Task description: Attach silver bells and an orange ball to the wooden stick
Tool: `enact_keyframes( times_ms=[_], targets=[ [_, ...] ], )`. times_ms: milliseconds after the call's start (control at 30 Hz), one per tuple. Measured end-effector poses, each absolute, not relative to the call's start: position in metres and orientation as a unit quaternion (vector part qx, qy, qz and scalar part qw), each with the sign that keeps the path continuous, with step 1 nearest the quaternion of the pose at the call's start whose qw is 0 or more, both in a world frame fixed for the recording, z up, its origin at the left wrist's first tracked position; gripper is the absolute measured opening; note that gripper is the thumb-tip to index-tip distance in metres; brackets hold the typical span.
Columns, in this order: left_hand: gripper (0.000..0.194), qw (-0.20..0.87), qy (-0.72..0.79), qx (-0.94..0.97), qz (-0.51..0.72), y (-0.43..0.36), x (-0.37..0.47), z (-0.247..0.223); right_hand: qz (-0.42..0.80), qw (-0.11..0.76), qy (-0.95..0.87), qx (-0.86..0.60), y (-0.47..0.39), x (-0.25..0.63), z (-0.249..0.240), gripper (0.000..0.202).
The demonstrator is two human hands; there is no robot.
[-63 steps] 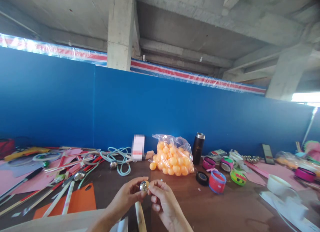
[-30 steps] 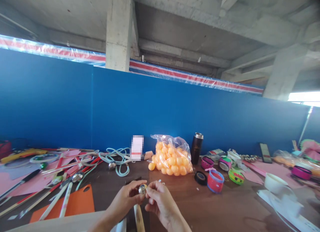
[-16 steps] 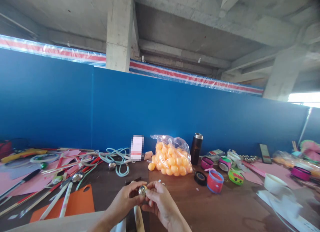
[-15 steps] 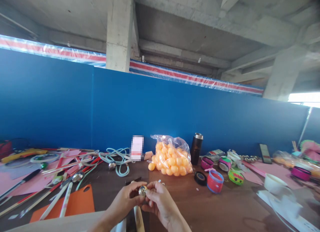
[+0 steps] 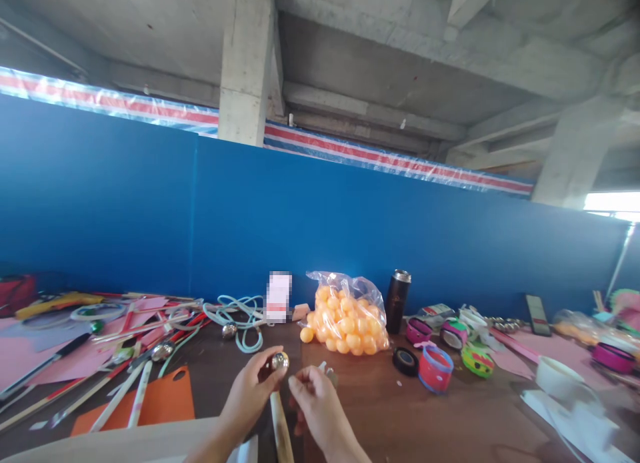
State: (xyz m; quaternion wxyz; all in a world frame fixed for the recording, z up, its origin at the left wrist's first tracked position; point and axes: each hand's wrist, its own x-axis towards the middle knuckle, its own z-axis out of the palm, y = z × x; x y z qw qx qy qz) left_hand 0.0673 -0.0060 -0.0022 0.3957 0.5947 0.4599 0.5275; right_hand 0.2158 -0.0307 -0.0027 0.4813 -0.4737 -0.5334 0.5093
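Setting: blue partition (image 5: 320, 230) under bare concrete, a brown bench (image 5: 400, 423) along its foot, viewed from my remote station.

Item, one shiny metal ball (image 5: 281, 362): above the bench's middle, pinched between thumb and fingers in the left hand's (image 5: 250, 386) grip.

Item, right hand (image 5: 323, 406): just beside the ball and apart from it, fingers bent; I cannot tell whether this grip holds anything.

Item, wooden handle (image 5: 281, 433): below and between both hands.

Item, second metal ball (image 5: 229, 330): by pale-blue cord (image 5: 249, 343), left of centre.

Item, clear bag of orange balls (image 5: 350, 323): toward the bench's far edge.

Item, black bottle (image 5: 399, 304): upright, right of the bag, near that edge.

Item, black roll (image 5: 405, 361): beside a red-and-blue band (image 5: 435, 370), right of centre.

Item, orange sheet (image 5: 165, 400): toward the bench's near left, white sticks across it.
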Motion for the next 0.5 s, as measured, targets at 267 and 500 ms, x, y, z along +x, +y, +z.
enact_keyframes(
  times_ms=[267,500],
  targets=[
    [0.051,0.383,0.532,0.499,0.567,0.015,0.051,-0.011,0.155,0.233,-0.753,-0.596,-0.052,0.207,-0.008,0.029],
    [0.049,0.377,0.539,0.507,0.557,0.014,0.052,-0.013,0.109,0.187,-0.731,-0.647,-0.05,0.202,-0.008,0.03]
  ],
)
